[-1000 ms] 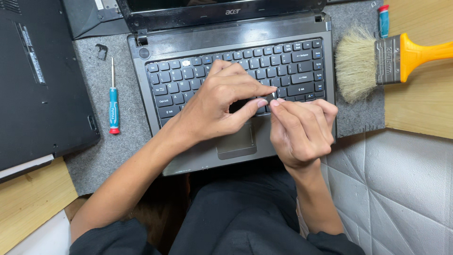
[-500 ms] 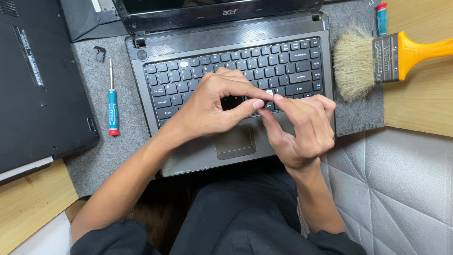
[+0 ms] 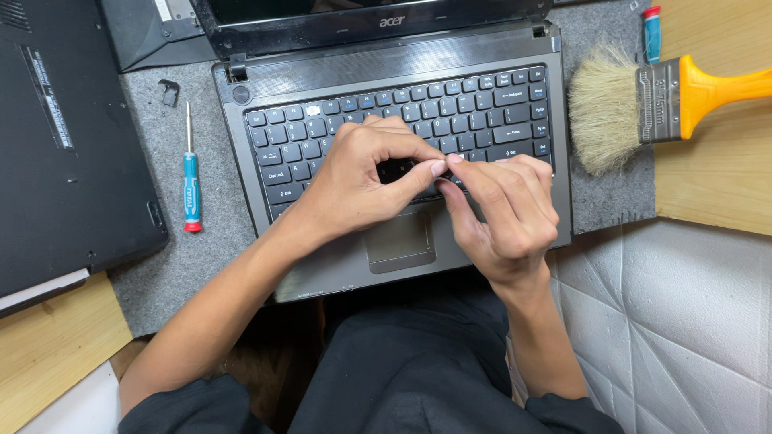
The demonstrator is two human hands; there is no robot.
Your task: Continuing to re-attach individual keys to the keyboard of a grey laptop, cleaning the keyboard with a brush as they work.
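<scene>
Laptop (image 3: pixel 402 120) lies open on grey felt mat (image 3: pixel 193 265), keyboard up. Left hand (image 3: pixel 362 181) and right hand (image 3: pixel 503 209) meet over the lower key rows, thumb and forefinger of each pinched together at a key there. Screwdriver (image 3: pixel 190 173) lies left, brush (image 3: pixel 643 100) right.

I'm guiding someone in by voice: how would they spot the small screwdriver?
Start at the open grey laptop on the grey felt mat. Left of its keyboard lies the screwdriver, pointing away from the person. Its blue handle with a red end cap sets it apart.
</scene>
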